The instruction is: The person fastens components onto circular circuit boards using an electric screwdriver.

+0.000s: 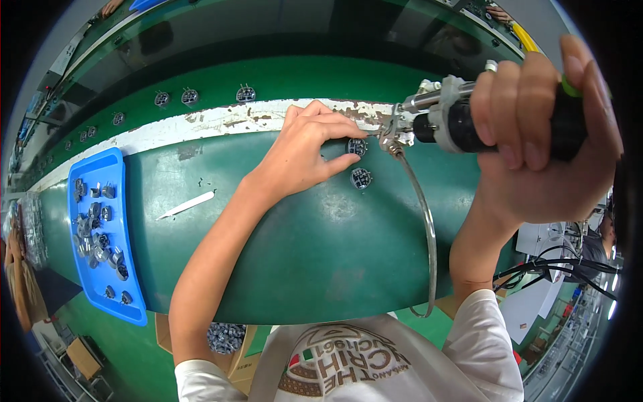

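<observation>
My left hand (305, 151) reaches over the green work surface. Its thumb and index finger close around the sides of a small round component (357, 146) with a dark face. A second round component (361, 178) lies just below it, apart from the hand. My right hand (536, 134) is wrapped around a black power screwdriver (439, 127), held sideways. The metal head at the tool's front points left, beside the held component. A thin clear hose (422, 208) hangs from that head in a curve towards me.
On the left stands a blue tray (130, 248) with many round components. White tweezers (186, 205) lie between it and my left arm. Beyond a worn white rail (221, 119), several components (190, 96) sit on a green strip. A cardboard box (242, 365) of small parts is below the table edge.
</observation>
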Demonstrator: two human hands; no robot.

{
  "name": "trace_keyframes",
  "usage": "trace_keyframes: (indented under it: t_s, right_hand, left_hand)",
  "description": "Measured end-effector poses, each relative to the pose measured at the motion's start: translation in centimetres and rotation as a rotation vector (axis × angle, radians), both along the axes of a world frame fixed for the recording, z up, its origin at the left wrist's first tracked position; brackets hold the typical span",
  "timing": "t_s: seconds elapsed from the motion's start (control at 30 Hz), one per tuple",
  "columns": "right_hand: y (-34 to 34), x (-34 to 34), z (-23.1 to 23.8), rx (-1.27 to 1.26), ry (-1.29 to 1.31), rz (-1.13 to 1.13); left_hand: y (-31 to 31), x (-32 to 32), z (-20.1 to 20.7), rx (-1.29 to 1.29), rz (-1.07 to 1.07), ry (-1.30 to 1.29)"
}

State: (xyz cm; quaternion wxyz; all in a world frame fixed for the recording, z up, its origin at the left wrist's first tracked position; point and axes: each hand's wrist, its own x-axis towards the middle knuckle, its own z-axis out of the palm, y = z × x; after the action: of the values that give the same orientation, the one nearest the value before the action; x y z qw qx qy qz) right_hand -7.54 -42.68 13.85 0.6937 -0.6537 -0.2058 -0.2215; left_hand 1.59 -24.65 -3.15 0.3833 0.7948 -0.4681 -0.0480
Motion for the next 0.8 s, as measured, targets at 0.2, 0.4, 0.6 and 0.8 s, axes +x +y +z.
trace_keyframes:
  t_s: [0.2, 0.4, 0.6, 0.8]
  right_hand:
    - [1.6, 1.4, -0.7, -0.09, 0.167, -0.016]
    - [2.5, 1.7, -1.2, -0.154, 0.172, -0.013]
    - [1.8, 1.7, -1.4, -0.186, 0.181, 0.04]
    - [2.0, 1.7, -2.0, -0.145, 0.149, 0.034]
  left_hand:
    - [0.3, 0.1, -0.1, -0.008, -0.01, 0.044]
    - [0.2, 0.2, -0.8, -0.084, -0.007, 0.024]
    - [0.1, 0.2, -0.8, -0.074, -0.009, 0.049]
    - [0.2, 0.1, -0.6, -0.052, -0.005, 0.076]
